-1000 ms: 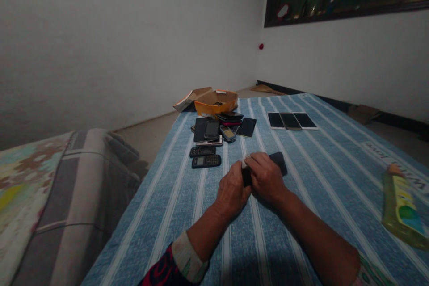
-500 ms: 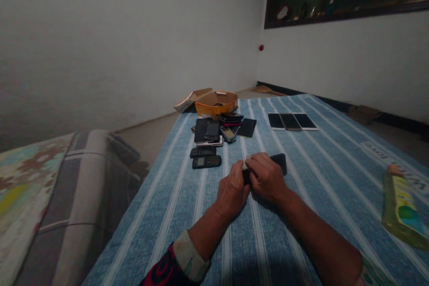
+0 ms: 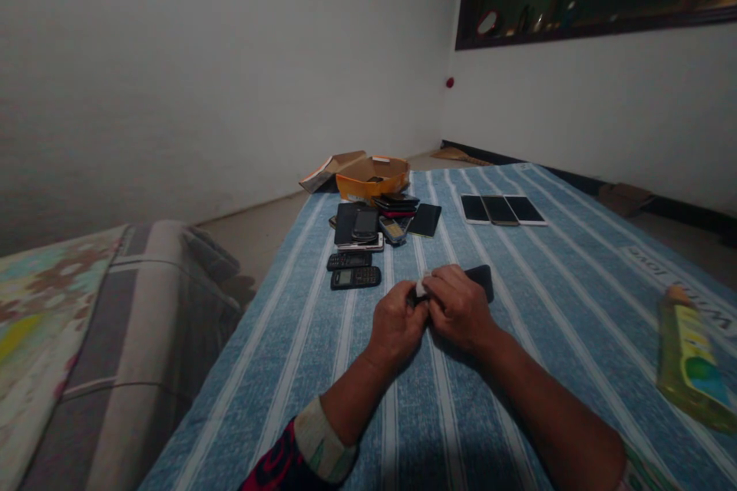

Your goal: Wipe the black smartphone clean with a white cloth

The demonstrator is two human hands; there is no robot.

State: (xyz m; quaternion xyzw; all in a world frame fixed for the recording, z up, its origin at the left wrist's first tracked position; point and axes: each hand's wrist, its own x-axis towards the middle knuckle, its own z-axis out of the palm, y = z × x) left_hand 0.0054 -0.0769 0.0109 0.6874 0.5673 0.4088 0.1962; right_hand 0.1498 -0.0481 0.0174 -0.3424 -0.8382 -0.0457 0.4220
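A black smartphone [image 3: 480, 278] lies on the blue striped cloth [image 3: 541, 307], mostly covered by my hands. My left hand [image 3: 396, 322] grips its near-left end with curled fingers. My right hand [image 3: 457, 307] rests over the phone and pinches a small white piece [image 3: 421, 288] against it. Both hands touch each other above the phone.
A heap of old phones [image 3: 374, 226] lies farther back, with two small keypad phones [image 3: 353, 269] in front of it and an orange box [image 3: 371, 177] behind. Three smartphones [image 3: 502, 209] lie in a row at the back right. A green-yellow packet [image 3: 691, 357] lies right. A mattress [image 3: 86, 337] is left.
My hands have drawn slightly closer together over the phone; the left fingers curl in more. The phone stays where it was.
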